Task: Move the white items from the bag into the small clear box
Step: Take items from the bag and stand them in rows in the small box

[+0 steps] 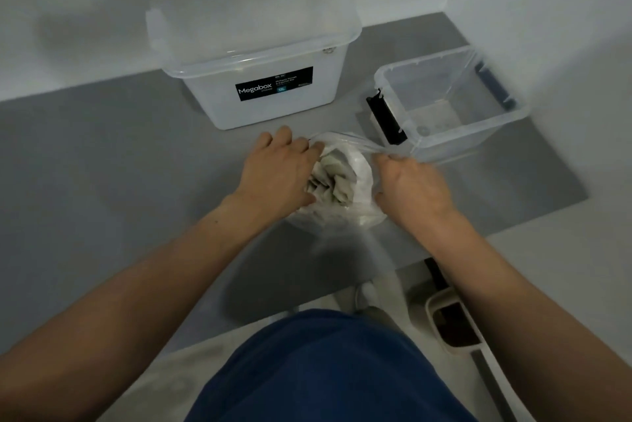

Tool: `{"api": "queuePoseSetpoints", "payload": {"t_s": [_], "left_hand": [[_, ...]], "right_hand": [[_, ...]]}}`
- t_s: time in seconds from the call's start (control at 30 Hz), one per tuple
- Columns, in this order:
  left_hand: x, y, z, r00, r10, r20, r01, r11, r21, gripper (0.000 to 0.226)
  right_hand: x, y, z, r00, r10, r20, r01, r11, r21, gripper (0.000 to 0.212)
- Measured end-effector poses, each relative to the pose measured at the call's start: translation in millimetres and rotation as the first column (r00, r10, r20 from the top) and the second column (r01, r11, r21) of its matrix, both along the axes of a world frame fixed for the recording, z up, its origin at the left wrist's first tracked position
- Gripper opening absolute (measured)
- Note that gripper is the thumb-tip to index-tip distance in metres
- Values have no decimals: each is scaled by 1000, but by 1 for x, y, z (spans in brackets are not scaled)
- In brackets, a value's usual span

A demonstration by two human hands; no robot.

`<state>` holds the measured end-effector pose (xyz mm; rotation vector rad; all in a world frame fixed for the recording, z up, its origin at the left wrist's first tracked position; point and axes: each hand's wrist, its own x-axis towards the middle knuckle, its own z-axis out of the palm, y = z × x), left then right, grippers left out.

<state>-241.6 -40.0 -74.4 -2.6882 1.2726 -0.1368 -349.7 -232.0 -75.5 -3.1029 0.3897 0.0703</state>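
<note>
1. The clear bag (364, 190) is sat on the grey mat (102, 165), pretty much dead centre, mouth facing up and pulled wide.
2. The white items (328, 178) are all bunched up inside the bag: crumpled, off-white, looks like cloth or paper. It can't be told which.
3. The left hand (277, 168) is curled over the left edge of the bag's mouth, fingers hooked on the rim and thumb tucked down by the crumpled stuff, so the bag is gripped on that side.
4. The right hand (413, 182) is a bit blurred, but the rim on the right side is seen pinched between thumb and fingers, with the plastic stretched tight across the top between both hands.
5. The small clear box (461, 139) is parked just beyond and right of the bag, lid off, nothing white seen in it. A black latch (386, 119) is fitted on its near-left end.
6. A bigger clear box (273, 110) with a lid (253, 35) and a black "Megabox" label (273, 83) is stood against the wall, left of the small one and behind the bag.
7. Blue clothing (325, 370) is seen at the bottom edge.
</note>
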Motion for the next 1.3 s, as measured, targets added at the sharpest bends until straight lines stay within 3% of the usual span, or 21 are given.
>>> {"api": "queuePoseSetpoints", "payload": {"t_s": [0.07,0.13,0.23,0.3,0.4,0.47,0.57,0.73,1.03,1.13,1.3], "left_hand": [[1,-1,0,999,-39,-2,38,997,-73,90],[1,-2,-1,990,-138,-41,130,979,-154,74],[0,-4,-6,954,-282,-99,262,949,-177,36],[-3,-7,-9,948,-261,-179,244,963,-112,28],[-1,-6,-13,960,-145,-238,156,987,25,29],[2,-6,-13,968,-117,-220,133,989,63,30],[2,-11,-14,975,-128,-183,143,987,71,32],[2,-21,-17,970,-169,-172,173,985,7,30],[7,-31,-21,937,-131,-323,90,986,-138,42],[9,-30,-20,876,-148,-459,35,969,-244,51],[11,-27,-6,734,-250,-632,-66,899,-432,70]], "right_hand": [[-5,4,-3,997,-14,74,15,1000,-5,46],[-7,9,-4,995,3,103,-3,1000,4,48],[-2,27,-5,987,99,125,-120,977,175,29],[2,35,-9,996,86,27,-90,948,306,18],[1,30,-22,991,-21,-133,42,986,163,26],[-1,24,-28,989,-93,-116,102,992,71,31],[1,24,-28,985,-138,-103,150,982,112,30],[5,25,-26,981,-139,-138,158,978,137,22],[11,27,-24,987,-134,-86,147,977,157,25],[6,26,-19,985,-173,4,169,963,210,23],[-2,20,-5,980,-166,108,101,886,453,13]]}}
